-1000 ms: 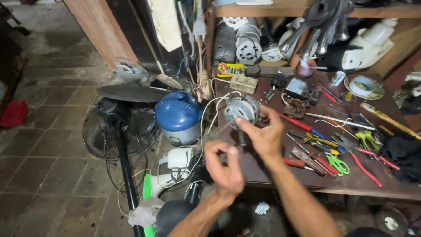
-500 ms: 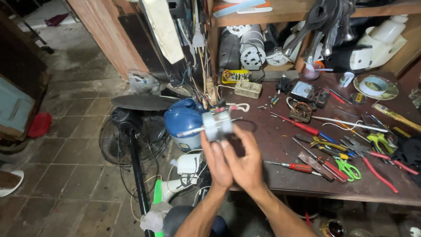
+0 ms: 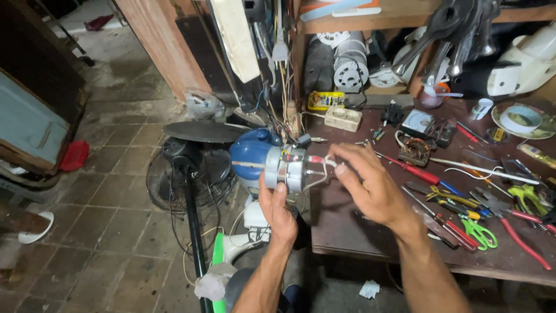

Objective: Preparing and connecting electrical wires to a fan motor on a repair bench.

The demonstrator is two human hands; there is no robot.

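My left hand (image 3: 278, 210) grips a small grey electric fan motor (image 3: 285, 168) from below, holding it up at the left end of the dark workbench (image 3: 347, 232). Thin white and red wires (image 3: 320, 163) stick out of the motor's right side. My right hand (image 3: 370, 185) is just right of the motor, fingers spread, its fingertips at the wires. Whether they pinch a wire is unclear. Behind the motor stands a blue rounded fan housing (image 3: 249, 154).
Screwdrivers, pliers and green-handled scissors (image 3: 478, 229) litter the bench's right part. A tape roll on a plate (image 3: 521, 120) lies far right. A shelf (image 3: 405, 14) holds motors and parts. A fan guard and black pole (image 3: 194, 220) stand on the tiled floor at left.
The motor has been lifted off the bench and carried left; my left hand now holds it alone. My right hand has let go and moved to the wires at its right.
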